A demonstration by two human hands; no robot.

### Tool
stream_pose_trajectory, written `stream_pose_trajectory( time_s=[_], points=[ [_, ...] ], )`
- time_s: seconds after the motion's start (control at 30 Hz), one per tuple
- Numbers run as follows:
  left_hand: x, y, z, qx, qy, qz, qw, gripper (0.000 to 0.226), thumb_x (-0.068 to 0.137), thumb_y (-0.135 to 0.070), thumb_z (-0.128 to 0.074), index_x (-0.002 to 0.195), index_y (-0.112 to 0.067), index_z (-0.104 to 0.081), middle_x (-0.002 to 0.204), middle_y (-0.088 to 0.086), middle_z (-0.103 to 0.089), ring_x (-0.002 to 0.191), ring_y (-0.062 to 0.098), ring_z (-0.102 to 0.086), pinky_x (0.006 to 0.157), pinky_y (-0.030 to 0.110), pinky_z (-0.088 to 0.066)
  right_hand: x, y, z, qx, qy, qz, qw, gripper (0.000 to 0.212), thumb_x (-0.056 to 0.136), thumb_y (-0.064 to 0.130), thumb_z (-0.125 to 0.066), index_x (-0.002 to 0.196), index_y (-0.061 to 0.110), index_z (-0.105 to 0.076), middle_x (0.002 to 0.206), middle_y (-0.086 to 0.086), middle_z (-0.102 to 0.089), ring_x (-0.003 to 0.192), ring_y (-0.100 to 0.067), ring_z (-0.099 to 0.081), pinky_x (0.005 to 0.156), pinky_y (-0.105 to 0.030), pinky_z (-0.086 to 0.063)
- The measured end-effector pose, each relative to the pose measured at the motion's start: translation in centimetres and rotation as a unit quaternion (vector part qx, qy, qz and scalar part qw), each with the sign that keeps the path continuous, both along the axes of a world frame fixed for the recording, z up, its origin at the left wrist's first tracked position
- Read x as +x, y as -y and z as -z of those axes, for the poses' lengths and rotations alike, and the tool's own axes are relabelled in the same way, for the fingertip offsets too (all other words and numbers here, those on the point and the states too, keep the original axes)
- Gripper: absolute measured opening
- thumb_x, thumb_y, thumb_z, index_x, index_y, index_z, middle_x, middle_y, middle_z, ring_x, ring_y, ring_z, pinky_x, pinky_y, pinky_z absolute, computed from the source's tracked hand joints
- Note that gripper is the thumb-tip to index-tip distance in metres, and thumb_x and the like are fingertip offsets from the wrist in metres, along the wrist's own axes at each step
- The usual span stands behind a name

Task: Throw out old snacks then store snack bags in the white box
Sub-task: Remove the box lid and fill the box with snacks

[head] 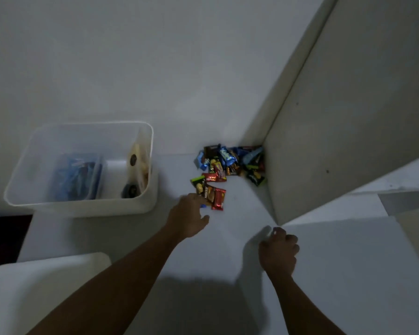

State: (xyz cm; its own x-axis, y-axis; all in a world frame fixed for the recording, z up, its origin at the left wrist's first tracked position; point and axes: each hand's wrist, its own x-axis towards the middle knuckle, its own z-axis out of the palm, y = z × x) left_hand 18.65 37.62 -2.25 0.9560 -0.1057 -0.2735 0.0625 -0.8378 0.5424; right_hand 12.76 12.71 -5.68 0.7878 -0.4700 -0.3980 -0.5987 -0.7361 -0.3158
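The left hand reaches forward, fingers stretched out and thumb spread, its fingertips touching the nearest snack bags without gripping any. The right hand rests on the white table, fingers curled in, nothing in it. A pile of more bags sits in the corner against a grey panel. The white box stands to the left, blue packets inside

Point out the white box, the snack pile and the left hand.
white box (94,209): head view, on its front wall.
snack pile (230,163): head view, middle of the heap in the corner.
left hand (188,216): head view, back of the hand.
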Motion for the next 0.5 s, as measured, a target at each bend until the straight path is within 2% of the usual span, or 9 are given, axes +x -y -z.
stream_pose_trajectory(
  time_s=[0.1, 0.2, 0.33, 0.43, 0.5],
  points=[
    [-0.5, 1.3, 2.4, 0.035, -0.031, -0.024, 0.999, 0.066, 0.085, -0.036, -0.068, 0.143, -0.015, -0.044, 0.149, 0.011, -0.041, 0.135, 0.031, -0.038, 0.105, 0.041, -0.041, 0.0, 0.9, 1.4, 0.002, -0.026, -0.036, 0.999, 0.054, 0.092, 0.021, -0.054, 0.143, 0.019, -0.038, 0.133, -0.015, -0.036, 0.121, -0.041, -0.039, 0.093, -0.052, -0.046],
    [-0.2, 2.3, 4.0, 0.050, -0.016, -0.051, 0.997, 0.079, 0.084, -0.041, -0.069, 0.150, -0.018, -0.033, 0.157, 0.013, -0.031, 0.143, 0.034, -0.027, 0.111, 0.047, -0.035, 1.3, 0.5, 2.0, -0.014, -0.008, -0.133, 0.991, 0.054, 0.092, 0.020, -0.051, 0.144, 0.017, -0.039, 0.134, -0.014, -0.040, 0.117, -0.038, -0.044, 0.091, -0.048, -0.046],
    [0.7, 3.4, 5.5, 0.067, -0.017, -0.106, 0.992, 0.102, 0.082, -0.059, -0.065, 0.157, -0.023, -0.007, 0.165, 0.010, -0.007, 0.151, 0.038, -0.002, 0.119, 0.055, -0.013, 4.6, -0.7, 2.6, 0.006, 0.049, -0.243, 0.969, 0.059, 0.094, 0.035, -0.053, 0.148, 0.016, -0.037, 0.142, -0.015, -0.040, 0.126, -0.035, -0.043, 0.099, -0.049, -0.043],
    [2.1, 4.3, 6.6, 0.060, -0.013, -0.132, 0.989, 0.122, 0.069, -0.076, -0.064, 0.156, -0.027, 0.006, 0.166, 0.005, 0.005, 0.150, 0.036, 0.012, 0.117, 0.059, 0.001, 7.8, -1.1, 3.6, 0.033, 0.084, -0.217, 0.972, 0.068, 0.095, 0.048, -0.054, 0.151, 0.016, -0.033, 0.148, -0.018, -0.037, 0.133, -0.037, -0.041, 0.105, -0.051, -0.042],
    [3.1, 4.8, 7.3, 0.053, -0.007, -0.144, 0.988, 0.130, 0.062, -0.081, -0.064, 0.155, -0.027, 0.009, 0.165, 0.003, 0.007, 0.150, 0.036, 0.014, 0.116, 0.061, 0.001, 10.1, -1.0, 4.4, 0.055, 0.089, -0.184, 0.977, 0.077, 0.093, 0.059, -0.051, 0.154, 0.018, -0.026, 0.153, -0.018, -0.034, 0.138, -0.038, -0.038, 0.108, -0.051, -0.041]
  ],
)
